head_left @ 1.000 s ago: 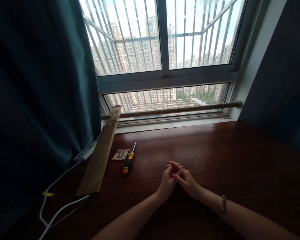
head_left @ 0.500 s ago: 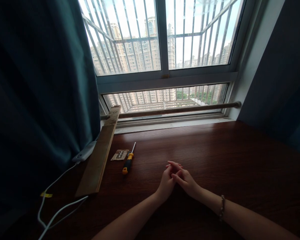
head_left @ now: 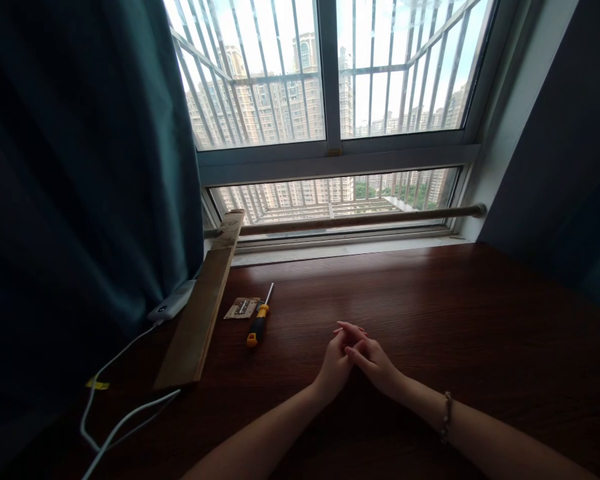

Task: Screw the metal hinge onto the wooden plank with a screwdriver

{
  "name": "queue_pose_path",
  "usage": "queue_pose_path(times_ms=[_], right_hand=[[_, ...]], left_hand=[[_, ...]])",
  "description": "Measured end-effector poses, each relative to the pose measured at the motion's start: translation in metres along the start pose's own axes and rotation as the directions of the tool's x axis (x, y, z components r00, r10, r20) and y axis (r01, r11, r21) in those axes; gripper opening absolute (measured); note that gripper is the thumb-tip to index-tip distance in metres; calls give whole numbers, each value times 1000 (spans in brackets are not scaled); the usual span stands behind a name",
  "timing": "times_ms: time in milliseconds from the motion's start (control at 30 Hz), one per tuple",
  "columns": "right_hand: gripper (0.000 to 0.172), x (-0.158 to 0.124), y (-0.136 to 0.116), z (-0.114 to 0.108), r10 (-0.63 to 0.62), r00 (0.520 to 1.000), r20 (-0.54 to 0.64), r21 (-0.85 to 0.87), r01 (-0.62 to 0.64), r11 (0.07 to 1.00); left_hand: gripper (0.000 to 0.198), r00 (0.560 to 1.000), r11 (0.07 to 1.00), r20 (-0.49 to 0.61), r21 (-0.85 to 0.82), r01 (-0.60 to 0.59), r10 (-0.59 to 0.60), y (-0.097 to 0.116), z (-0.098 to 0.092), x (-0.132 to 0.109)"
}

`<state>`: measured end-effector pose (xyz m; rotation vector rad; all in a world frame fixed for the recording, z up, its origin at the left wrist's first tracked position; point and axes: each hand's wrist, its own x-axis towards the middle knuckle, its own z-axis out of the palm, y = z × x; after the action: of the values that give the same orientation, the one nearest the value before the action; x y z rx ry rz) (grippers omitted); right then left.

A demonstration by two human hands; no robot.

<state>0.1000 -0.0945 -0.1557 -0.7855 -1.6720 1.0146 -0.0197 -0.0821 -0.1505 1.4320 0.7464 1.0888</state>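
My left hand (head_left: 333,368) and my right hand (head_left: 376,363) rest together on the dark wooden tabletop (head_left: 455,320), near its middle. Their fingers are laced and pressed against each other, and nothing shows between them. A beaded bracelet (head_left: 446,417) sits on my right wrist. To the left of my hands lies a screwdriver (head_left: 258,324) with a yellow and black handle, its shaft pointing toward the window. Just left of it lies a small card (head_left: 241,308) bearing metal hardware. Neither hand touches them.
A long wooden plank (head_left: 200,313) lies slanted from the sill toward me at the left. A white device (head_left: 173,301) with a white cable (head_left: 115,417) sits by the dark teal curtain (head_left: 80,187). A rod (head_left: 360,218) runs along the barred window (head_left: 330,100).
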Motion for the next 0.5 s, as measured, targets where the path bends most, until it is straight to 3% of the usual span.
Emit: queue_pose_path(times_ms=[500], right_hand=[[45, 0, 0, 0, -6, 1000, 5, 10, 6, 1000]], left_hand=[[28, 1000, 1000, 2, -8, -1, 1, 3, 0, -1]])
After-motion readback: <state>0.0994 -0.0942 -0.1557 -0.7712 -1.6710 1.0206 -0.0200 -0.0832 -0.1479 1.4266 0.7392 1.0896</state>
